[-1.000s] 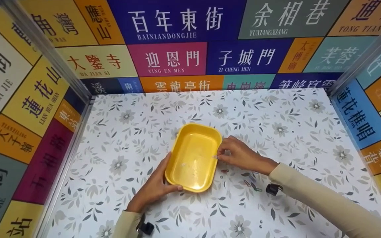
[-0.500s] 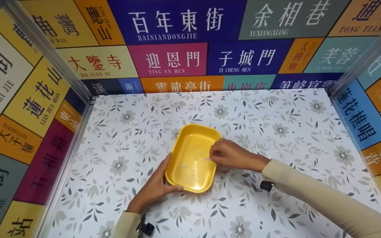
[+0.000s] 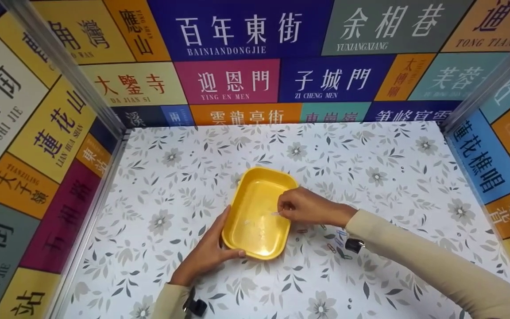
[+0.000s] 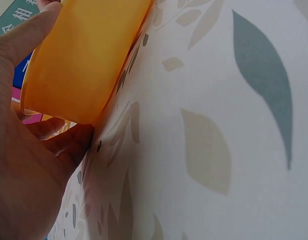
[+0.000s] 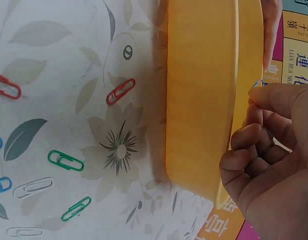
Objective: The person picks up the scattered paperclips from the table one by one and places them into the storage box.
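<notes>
The yellow tray was gripped by the widely spread left hand; over its inside, a paper clip was pinched by the right hand.

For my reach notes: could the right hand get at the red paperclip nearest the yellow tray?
Probably yes: nothing covers the red paperclip, though the right hand holds a blue paperclip.

Back wall: lettered, multicoloured panels, beyond the right-hand grip
Side walls: likewise, flanking it
Floral surface: white, below it
</notes>
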The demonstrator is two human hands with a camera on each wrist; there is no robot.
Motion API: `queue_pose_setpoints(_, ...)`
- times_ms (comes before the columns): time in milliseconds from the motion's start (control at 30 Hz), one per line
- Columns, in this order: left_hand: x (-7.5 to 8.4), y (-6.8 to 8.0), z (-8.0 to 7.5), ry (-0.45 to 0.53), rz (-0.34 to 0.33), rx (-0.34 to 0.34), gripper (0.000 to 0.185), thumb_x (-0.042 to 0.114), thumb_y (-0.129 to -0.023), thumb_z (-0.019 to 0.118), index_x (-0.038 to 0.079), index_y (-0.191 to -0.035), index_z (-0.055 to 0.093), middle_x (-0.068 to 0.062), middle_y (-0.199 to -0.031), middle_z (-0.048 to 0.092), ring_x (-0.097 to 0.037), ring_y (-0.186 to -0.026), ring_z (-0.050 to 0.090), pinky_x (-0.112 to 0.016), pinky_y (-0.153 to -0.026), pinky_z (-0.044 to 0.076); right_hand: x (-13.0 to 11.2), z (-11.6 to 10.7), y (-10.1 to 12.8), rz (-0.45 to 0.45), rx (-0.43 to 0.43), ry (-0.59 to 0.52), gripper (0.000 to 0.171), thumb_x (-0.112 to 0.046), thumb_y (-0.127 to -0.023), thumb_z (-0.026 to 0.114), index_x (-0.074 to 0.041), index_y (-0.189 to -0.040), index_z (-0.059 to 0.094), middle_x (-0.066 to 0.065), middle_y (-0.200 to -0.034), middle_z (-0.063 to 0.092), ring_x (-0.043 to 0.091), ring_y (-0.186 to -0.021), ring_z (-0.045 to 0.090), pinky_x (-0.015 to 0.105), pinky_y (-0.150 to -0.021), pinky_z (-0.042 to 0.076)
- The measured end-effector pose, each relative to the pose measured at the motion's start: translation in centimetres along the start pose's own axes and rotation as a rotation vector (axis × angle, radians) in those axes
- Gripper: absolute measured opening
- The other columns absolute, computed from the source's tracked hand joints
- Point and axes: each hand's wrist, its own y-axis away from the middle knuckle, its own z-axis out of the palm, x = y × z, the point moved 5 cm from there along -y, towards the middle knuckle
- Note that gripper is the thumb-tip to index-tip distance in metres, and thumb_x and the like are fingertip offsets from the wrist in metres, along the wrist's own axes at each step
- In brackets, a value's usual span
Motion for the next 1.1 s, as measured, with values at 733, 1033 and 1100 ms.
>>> queue_pose_setpoints(733,0.0,-0.1,0.1,-0.011,-0.004,-0.002,0.135,0.05,-0.081,0.098,0.023,-0.18,0.01,-0.001,-0.184,0.017,-0.024,-0.167,0.02,-0.049,-0.134,0.016,-1.8,-0.3,-2.5,-0.109,-0.128,0.125,0.008,-0.004,-0.1,0.071,-0.008,-0.097,0.078,-0.001,-0.089,0.073,0.012,-0.079,0.061,0.03,-0.076,0.055)
queue_pose_setpoints(1033,0.1,-0.1,0.0,-0.003,0.013,-0.003,0.134,0.049,-0.082,0.098,0.024,-0.18,0.01,0.0,-0.184,0.018,-0.025,-0.167,0.021,-0.05,-0.134,0.015,-2.2,0.7,-3.6,-0.168,-0.191,0.16,0.007,-0.004,-0.1,0.073,-0.007,-0.095,0.078,-0.001,-0.085,0.073,0.012,-0.078,0.061,0.028,-0.074,0.053)
queue_pose_setpoints(1100,0.2,-0.1,0.0,0.002,0.017,-0.005,0.134,0.049,-0.082,0.098,0.024,-0.18,0.01,0.001,-0.184,0.018,-0.024,-0.167,0.021,-0.05,-0.134,0.015,-2.4,0.8,-3.8,-0.163,-0.209,0.164,0.007,-0.005,-0.101,0.074,-0.007,-0.095,0.078,-0.001,-0.085,0.072,0.012,-0.078,0.061,0.028,-0.074,0.053)
